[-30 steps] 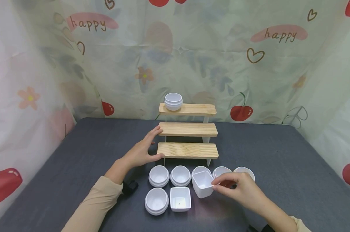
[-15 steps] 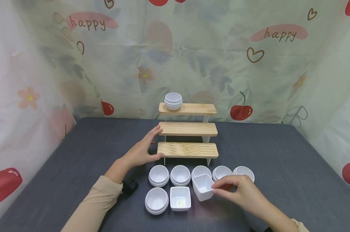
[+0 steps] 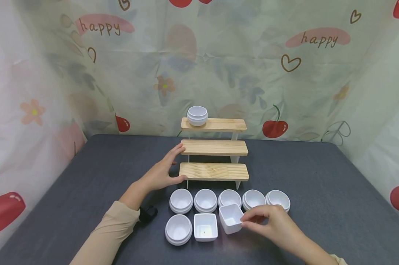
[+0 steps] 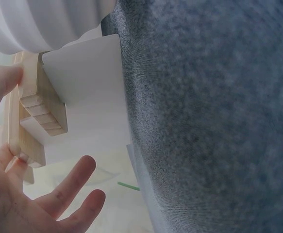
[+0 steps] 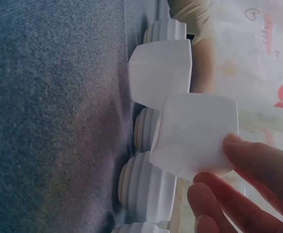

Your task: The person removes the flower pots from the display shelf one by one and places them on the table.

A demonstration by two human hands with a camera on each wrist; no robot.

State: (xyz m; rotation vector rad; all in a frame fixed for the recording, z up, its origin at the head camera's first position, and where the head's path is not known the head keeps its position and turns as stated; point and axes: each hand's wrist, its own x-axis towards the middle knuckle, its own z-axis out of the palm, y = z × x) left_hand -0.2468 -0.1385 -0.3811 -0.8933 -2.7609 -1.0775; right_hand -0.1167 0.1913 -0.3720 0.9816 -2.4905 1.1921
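The right hand (image 3: pixel 275 224) pinches the rim of a square white cup (image 3: pixel 231 219), tilted just above the grey table (image 3: pixel 318 191) beside another square cup (image 3: pixel 205 227), while the left hand (image 3: pixel 159 173), fingers straight, rests against the wooden shelf (image 3: pixel 214 148).

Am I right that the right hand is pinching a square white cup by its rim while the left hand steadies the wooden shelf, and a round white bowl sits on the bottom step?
Not quite. The round white bowl sits on the top step of the wooden shelf, not the bottom; the head view shows this. The rest holds: the right hand pinches the square white cup by its rim, and the left hand steadies the shelf.
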